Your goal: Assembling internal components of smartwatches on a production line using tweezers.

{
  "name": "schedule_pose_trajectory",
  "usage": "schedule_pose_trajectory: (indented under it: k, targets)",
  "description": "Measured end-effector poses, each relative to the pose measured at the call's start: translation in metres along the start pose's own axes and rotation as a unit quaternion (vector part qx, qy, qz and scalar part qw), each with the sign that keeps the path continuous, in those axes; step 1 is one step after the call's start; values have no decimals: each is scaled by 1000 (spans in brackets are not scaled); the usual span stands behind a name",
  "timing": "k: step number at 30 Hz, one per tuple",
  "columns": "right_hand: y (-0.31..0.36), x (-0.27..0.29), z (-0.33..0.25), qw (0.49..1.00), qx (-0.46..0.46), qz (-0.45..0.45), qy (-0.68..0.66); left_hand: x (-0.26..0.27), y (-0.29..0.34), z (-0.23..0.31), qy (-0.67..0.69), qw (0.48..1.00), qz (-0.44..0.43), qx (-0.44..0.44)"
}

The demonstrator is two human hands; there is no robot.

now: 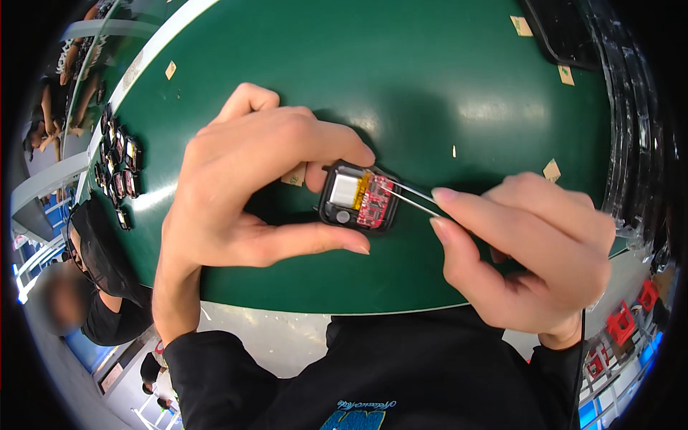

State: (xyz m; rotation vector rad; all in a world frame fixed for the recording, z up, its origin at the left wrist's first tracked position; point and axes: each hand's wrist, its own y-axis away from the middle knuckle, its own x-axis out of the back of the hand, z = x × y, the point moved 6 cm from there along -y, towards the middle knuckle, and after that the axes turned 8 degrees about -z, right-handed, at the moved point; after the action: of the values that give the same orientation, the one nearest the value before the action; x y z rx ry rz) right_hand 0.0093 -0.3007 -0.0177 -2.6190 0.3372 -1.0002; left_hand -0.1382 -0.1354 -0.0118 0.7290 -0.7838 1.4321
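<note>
Between the fingers and thumb of my left hand [251, 186] is a small square black electronic device [326, 208], its inside exposed. A silver battery cell [345, 190] with yellow tape along one edge lies in its left half, a small round grey part below it. The right half holds a red circuit board [378, 201]. My right hand [530, 247] pinches a pair of metal tweezers [419, 199] between thumb and index finger. The tweezers' tips reach the red board; whether they grip anything there is too small to tell.
Several similar black devices [118, 161] are heaped at the left of the green table [401, 79]. Small beige paper pieces [551, 170] lie scattered. A black tray [562, 32] is at the far right, by stacked clear plastic trays [634, 122]. Another person [115, 315] sits at the left.
</note>
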Motion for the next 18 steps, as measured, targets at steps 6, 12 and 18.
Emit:
schedule_pose_trajectory:
  k: [6, 12, 18]
  targets:
    - [7, -3, -5, 998, 46, 11, 28, -3, -1, 1, -20, 999, 32, -32]
    - [-5, -8, -10, 997, 64, -4, 46, -5, -1, 0, -28, 999, 25, -31]
    - [0, -6, -6, 994, 103, -11, 40, -2, -3, 2, -30, 998, 31, -37]
